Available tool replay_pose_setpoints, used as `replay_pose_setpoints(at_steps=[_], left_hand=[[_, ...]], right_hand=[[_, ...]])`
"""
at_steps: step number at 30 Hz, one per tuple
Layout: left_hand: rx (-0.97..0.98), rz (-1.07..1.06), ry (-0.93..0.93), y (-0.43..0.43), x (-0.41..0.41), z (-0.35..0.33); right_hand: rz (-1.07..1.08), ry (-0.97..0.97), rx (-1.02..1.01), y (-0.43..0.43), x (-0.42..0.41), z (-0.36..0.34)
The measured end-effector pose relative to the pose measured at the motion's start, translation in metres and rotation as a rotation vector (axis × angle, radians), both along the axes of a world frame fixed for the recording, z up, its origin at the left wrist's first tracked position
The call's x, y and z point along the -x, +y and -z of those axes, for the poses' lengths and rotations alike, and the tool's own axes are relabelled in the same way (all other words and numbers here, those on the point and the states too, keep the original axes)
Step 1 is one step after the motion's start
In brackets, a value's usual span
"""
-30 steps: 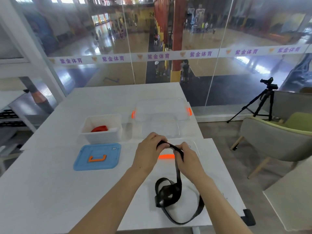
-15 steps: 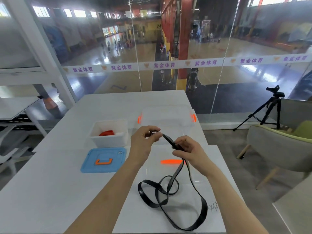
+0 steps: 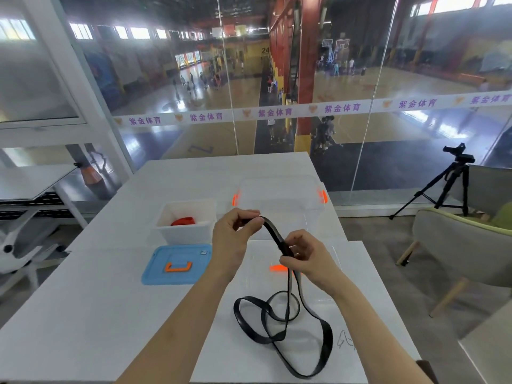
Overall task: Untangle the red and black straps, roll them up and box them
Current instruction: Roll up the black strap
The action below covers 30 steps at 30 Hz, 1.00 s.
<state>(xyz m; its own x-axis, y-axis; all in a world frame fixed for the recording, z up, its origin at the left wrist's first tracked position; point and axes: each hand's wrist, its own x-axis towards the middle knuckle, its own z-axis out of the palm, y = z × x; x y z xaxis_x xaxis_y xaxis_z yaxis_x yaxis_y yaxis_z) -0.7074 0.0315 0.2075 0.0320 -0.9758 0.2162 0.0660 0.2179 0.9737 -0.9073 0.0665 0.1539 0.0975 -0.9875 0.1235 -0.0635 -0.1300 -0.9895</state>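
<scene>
You are holding the black strap [image 3: 277, 237] up over the middle of the desk [image 3: 83, 314]. Your left hand [image 3: 235, 236] is pinching its upper end between curled fingers [image 3: 249, 225]. Your right hand [image 3: 307, 259] is gripping it a little lower, with its fingers [image 3: 297, 242] closed round the band. Below your right hand the strap is hanging down and lying in loose, crossing loops near the desk's near edge.

The red strap [image 3: 182, 221] is sitting rolled in the white bin [image 3: 182, 235] toward the far left, with the blue lid [image 3: 160, 261] lying just in front of it and the clear box [image 3: 279, 180] standing open to the right of the bin.

The band looks thin, flat, light and limp, so it is probably going to twist and slide rather than hold a shape. Taking it flat between thumb and fingers close to the free end is likely the surest hold. Feeding it through the other hand should be keeping the twists out while the roll is forming. A loose roll may be springing open, so pinching it across its width seems wise.
</scene>
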Motion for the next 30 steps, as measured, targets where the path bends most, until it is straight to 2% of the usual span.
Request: replay_pose_setpoints(at_steps=[3, 7, 11, 15, 19, 25, 30], left_hand=[[0.02, 0.003, -0.017, 0.001, -0.005, -0.003], [0.03, 0.101, -0.139, 0.002, -0.017, 0.0], [-0.014, 0.215, -0.296, 0.002, -0.02, 0.012], [-0.018, 0.235, -0.529, 0.01, -0.017, 0.012], [0.03, 0.205, -0.547, 0.013, -0.009, 0.005], [0.015, 0.26, -0.657, 0.018, -0.001, -0.003], [-0.034, 0.302, -0.558, 0.02, 0.004, -0.003]], right_hand=[[0.054, -0.058, 0.013, 0.002, 0.001, 0.001], [0.241, -0.2, 0.079, 0.004, 0.01, -0.01], [0.287, -0.252, 0.136, 0.007, 0.012, -0.026], [0.304, -0.169, 0.141, 0.01, 0.012, -0.032], [0.276, -0.063, 0.145, 0.015, 0.008, -0.036], [0.2, -0.023, 0.176, 0.016, 0.008, -0.04], [0.189, -0.005, 0.167, 0.018, 0.004, -0.042]])
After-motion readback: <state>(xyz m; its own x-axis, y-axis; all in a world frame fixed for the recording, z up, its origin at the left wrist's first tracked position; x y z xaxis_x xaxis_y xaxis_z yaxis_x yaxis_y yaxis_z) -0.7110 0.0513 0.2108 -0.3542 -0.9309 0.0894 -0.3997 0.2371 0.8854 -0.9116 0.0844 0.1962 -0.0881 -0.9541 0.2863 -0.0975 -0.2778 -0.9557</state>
